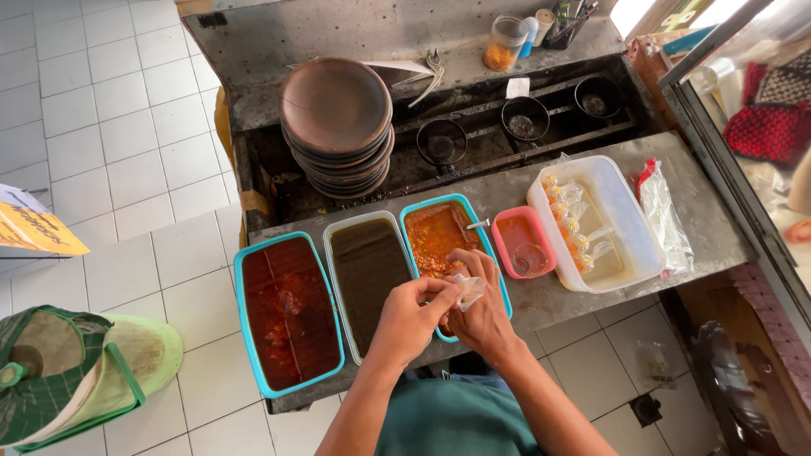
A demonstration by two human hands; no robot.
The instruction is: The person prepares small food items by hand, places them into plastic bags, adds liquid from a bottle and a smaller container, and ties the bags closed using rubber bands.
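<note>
Both hands pinching a small clear plastic bag (pixel 467 290) at lower centre of the frame: left hand (pixel 416 314) gripping its near edge with fingertips, right hand (pixel 480 306) curled around the other side, fingers closed on the plastic. Hard to tell if anything's inside the bag, too crumpled and blurry. Bag held right over the near end of the orange sauce tub (pixel 441 239) with the blue rim. Left of that, a dark brown sauce tub (pixel 367 272), then a red chunky sauce tub (pixel 287 312) at lower left. Small pink tub (pixel 522 243) just right of the hands, white tub of filled sachets (pixel 596 221) further right. Stack of brown clay plates (pixel 337 125) up top centre
</note>
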